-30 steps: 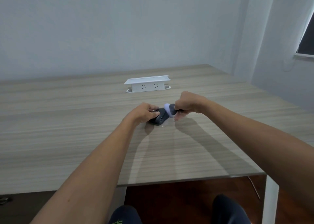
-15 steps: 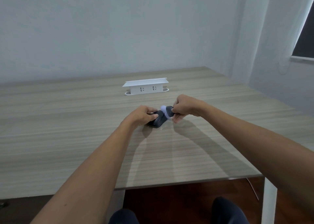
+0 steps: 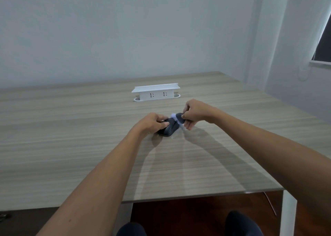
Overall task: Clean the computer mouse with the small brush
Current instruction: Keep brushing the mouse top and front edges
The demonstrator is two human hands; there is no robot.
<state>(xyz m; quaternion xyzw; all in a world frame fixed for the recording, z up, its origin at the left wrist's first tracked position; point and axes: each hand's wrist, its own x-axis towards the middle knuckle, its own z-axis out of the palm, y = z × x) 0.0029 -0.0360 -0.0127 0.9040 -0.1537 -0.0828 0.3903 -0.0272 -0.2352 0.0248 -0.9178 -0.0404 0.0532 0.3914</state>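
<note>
The black computer mouse (image 3: 168,129) lies on the wooden tabletop (image 3: 71,137), near the middle, in front of a white socket box (image 3: 156,92). The left hand (image 3: 152,122) rests on its rear half, fingers (image 3: 162,123) curled over it and pressing down, probably to keep it from sliding under the strokes. The right hand (image 3: 194,113) pinches the small brush (image 3: 178,118) by its dark body, white bristles angled onto the mouse's front end, so the tip can work the buttons.

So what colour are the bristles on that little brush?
White or very pale, on a dark handle; the brush shows only in the head view, slightly blurred.
</note>
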